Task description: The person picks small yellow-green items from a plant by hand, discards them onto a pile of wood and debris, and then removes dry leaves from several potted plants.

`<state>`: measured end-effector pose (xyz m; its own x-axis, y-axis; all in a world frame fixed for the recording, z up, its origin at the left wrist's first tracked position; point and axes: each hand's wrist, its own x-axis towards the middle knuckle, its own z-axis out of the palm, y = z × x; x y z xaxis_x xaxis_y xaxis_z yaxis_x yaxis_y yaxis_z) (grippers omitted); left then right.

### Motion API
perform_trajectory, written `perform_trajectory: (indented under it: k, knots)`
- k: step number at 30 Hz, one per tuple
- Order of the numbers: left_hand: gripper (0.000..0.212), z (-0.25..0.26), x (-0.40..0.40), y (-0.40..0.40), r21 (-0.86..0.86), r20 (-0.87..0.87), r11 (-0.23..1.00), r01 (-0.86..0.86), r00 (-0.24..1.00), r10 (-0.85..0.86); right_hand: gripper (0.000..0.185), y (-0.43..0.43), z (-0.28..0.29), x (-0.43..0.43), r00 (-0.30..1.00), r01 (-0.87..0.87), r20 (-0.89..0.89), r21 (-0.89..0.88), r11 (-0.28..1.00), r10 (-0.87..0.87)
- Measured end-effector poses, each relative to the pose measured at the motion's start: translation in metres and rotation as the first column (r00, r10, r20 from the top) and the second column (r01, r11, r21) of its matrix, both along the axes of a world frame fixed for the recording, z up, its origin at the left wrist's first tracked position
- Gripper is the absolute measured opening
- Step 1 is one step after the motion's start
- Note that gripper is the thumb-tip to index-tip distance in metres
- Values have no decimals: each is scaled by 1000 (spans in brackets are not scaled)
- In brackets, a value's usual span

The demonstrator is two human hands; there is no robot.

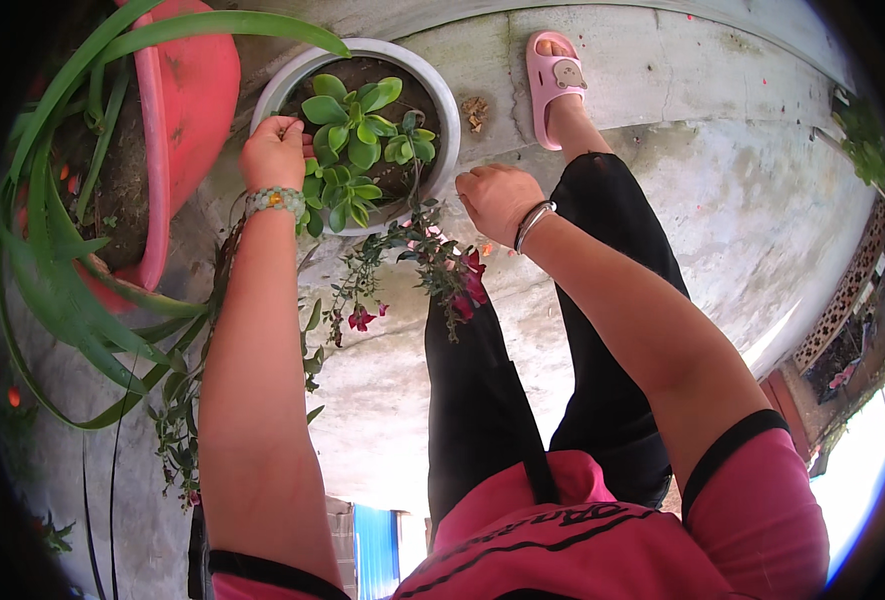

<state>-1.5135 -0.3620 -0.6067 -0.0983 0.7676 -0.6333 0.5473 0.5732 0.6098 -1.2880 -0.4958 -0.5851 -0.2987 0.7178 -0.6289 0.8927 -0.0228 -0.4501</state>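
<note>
A round pale pot (450, 127) holds dark soil and a green succulent (356, 124) with rounded leaves. My left hand (273, 150), a beaded bracelet at its wrist, is at the pot's left rim beside the leaves. Its thumb and forefinger are pinched together; a tiny dark bit shows there, too small to identify. Off the pot's right side is my right hand (498, 201), fingers curled, with bangles on the wrist. Nothing shows in it, though its palm is hidden. Trailing stems with dark pink flowers (474, 281) hang between my arms, below the pot.
At the left stands a red planter (194, 97) with long strap-like leaves (44, 255) arching out. A dry leaf (476, 112) lies on the concrete right of the pot. My foot in a pink slipper (555, 82) rests farther right. A perforated border (847, 289) runs along the right edge.
</note>
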Motion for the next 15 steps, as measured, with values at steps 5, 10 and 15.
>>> perform_trajectory:
  k: [5,10,15]
  knots:
    - [13,-4,4,-1,161,-227,951,264,948,-225,16,-5,-13,8,999,-21,48,-113,993,26]
    - [19,-16,-7,-3,101,84,995,2,996,-10,12,10,-14,-17,949,311,-37,-39,950,-312]
    - [19,-4,0,4,-8,21,1000,-8,1000,9,14,14,-27,-30,968,192,106,284,939,-230]
